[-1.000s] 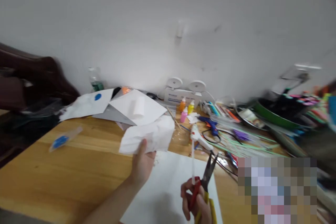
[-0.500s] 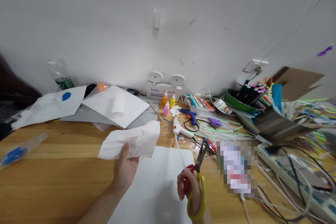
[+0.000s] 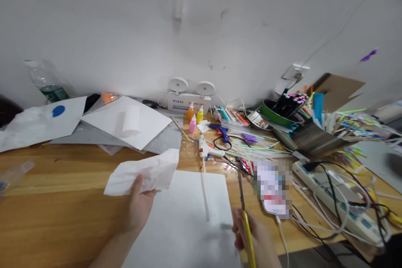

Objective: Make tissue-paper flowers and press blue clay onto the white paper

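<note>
My left hand (image 3: 142, 205) pinches a thin, creased white tissue (image 3: 144, 171), thumb on top, above the wooden table (image 3: 63, 201). In my right hand (image 3: 256, 234) is a pair of scissors (image 3: 246, 222) with yellow on the handle, seen edge-on, blades pointing away from me; whether the blades are parted I cannot tell. Under both hands lies a white sheet (image 3: 185, 217). A white glue gun (image 3: 209, 148) rests just beyond it, with a long translucent glue stick (image 3: 205, 201) reaching back over the sheet, apart from my right hand.
Behind stand small paint bottles (image 3: 192, 123) and a blue glue gun (image 3: 221, 130). White boards with a paper roll (image 3: 131, 120) lie back left. To the right are a pixelated phone (image 3: 272, 188), a power strip (image 3: 339, 201) with tangled cables, and a green pan (image 3: 276, 113) of markers.
My right hand has moved right and down with the scissors, away from the glue stick, and turned them edge-on. The view has shifted right. My left hand still holds the tissue.
</note>
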Available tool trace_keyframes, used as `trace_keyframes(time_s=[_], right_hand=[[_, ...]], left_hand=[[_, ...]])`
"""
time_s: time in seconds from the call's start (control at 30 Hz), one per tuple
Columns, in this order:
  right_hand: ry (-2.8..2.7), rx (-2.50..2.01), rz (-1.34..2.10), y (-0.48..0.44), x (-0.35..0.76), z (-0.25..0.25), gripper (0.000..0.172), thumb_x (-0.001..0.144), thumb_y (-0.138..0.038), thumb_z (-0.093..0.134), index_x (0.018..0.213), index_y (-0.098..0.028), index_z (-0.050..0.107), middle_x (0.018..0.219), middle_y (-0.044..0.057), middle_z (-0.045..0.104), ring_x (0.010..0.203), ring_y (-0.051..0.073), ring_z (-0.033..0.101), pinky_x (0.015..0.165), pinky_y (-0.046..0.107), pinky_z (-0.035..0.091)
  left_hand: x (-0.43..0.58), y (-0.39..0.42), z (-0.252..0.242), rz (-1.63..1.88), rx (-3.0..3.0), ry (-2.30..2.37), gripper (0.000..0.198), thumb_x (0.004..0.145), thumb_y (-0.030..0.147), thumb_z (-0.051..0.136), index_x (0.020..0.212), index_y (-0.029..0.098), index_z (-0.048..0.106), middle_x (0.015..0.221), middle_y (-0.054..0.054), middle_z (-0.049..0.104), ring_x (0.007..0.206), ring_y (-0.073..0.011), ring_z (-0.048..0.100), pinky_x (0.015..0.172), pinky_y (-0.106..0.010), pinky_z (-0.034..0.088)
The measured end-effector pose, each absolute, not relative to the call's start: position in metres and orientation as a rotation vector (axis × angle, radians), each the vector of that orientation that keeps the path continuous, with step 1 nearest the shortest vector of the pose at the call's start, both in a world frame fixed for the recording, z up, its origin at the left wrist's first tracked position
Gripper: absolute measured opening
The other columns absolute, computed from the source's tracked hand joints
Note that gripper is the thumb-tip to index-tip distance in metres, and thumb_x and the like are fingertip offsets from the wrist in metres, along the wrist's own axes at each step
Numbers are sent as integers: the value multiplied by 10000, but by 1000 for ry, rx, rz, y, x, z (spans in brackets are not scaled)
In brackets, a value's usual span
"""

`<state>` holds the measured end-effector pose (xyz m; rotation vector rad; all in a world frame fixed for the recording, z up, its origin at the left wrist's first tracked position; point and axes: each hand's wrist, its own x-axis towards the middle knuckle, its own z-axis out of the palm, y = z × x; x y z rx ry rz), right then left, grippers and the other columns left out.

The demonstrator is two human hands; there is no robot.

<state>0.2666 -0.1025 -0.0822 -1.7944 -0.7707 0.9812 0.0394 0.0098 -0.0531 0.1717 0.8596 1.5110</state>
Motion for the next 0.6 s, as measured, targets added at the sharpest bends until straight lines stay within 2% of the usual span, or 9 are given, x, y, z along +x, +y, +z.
trace_keyframes(time_s=[0.13,0.23,0.4,0.53,0.6], right_hand=[[-1199,-2266,586,-94,283,-85,229,664,-434,553,681,-207,580,636,88,651,610,268,615,521,320,414],[-1410,-2383,540,-91,288,-93,210,683,-386,528,742,-190,575,728,123,665,700,299,618,580,349,424],[-1602,-2357,531,-93,294,-91,271,727,-393,516,859,-180,622,835,127,655,777,286,606,645,354,427],[-1815,-2261,398,-67,298,-67,242,801,-361,446,799,-214,639,840,87,629,831,253,574,736,350,410],[-1936,-2131,279,-38,297,-59,183,797,-282,465,869,-209,617,911,81,612,919,254,535,809,352,385]], left_hand=[[37,7,-54,1478,148,871,336,712,367,578,1008,211,599,963,-20,673,1053,-222,528,914,-344,406],[35,8,-57,1467,177,886,351,700,359,591,1018,211,596,961,-25,672,1035,-232,540,907,-363,410],[34,12,-63,1521,202,903,350,702,329,593,1035,224,586,966,-18,668,1046,-228,533,917,-373,397],[35,12,-62,1493,168,846,336,719,349,579,1030,223,588,988,-20,661,1071,-220,514,936,-372,381],[34,10,-61,1503,159,836,325,728,350,571,1027,225,588,996,-18,659,1078,-213,508,942,-368,375]])
